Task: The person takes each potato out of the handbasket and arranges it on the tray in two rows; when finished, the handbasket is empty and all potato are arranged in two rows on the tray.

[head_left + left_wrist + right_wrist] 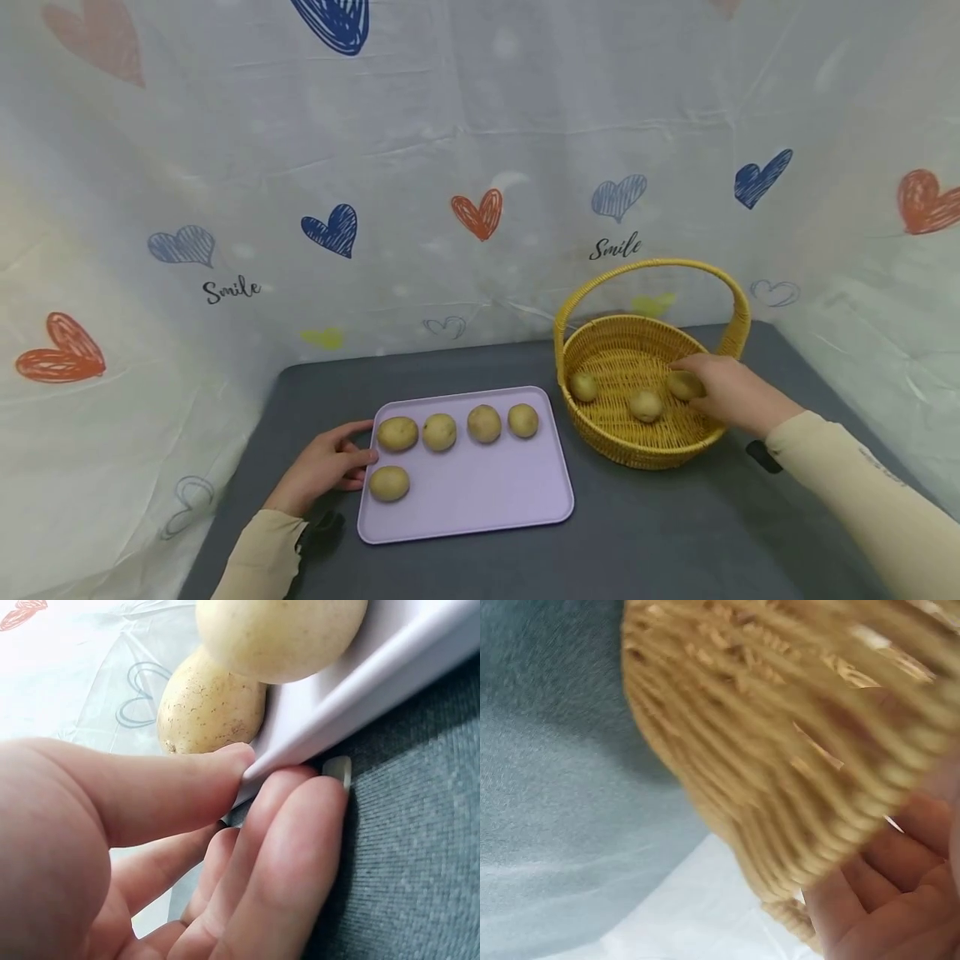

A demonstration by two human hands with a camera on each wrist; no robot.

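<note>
Left hand (322, 471) pinches the lilac tray (480, 500) edge at 9 o'clock, thumb on top, fingers under, on the grey table (675, 533). Tray carries five potatoes, nearest one (389, 483) just beside the thumb. Farther at 2 o'clock, right hand (731, 392) reaches into the wicker basket (637, 446), fingers curled on a potato (684, 385); two more lie beside it.

A white backdrop cloth (480, 150) printed with hearts rises behind the grey table (675, 533)

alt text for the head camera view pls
A right hand reaches into a wicker basket holding three potatoes, closing on one potato. The left hand steadies a lilac tray with five potatoes.
</note>
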